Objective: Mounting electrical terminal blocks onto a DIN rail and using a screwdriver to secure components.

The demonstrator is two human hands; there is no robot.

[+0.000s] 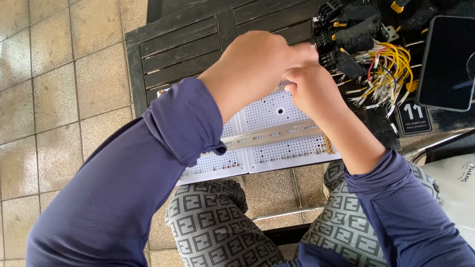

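Note:
My left hand point(255, 65) and my right hand point(312, 92) meet above the far edge of a white perforated panel point(272, 114) that lies on the near edge of a dark slatted wooden table point(187, 48). Both hands have their fingers curled together around something small that stays hidden behind them. A metal rail point(282, 133) runs across the panel, with a short brass strip point(327, 141) at its right end. Both arms wear dark blue sleeves.
A pile of black electrical parts point(358, 27) and a bundle of yellow and white wires point(386, 70) lie right of the hands. A dark phone point(449, 60) and a small black numbered plaque point(413, 117) sit further right. Tiled floor lies left; my patterned trousers below.

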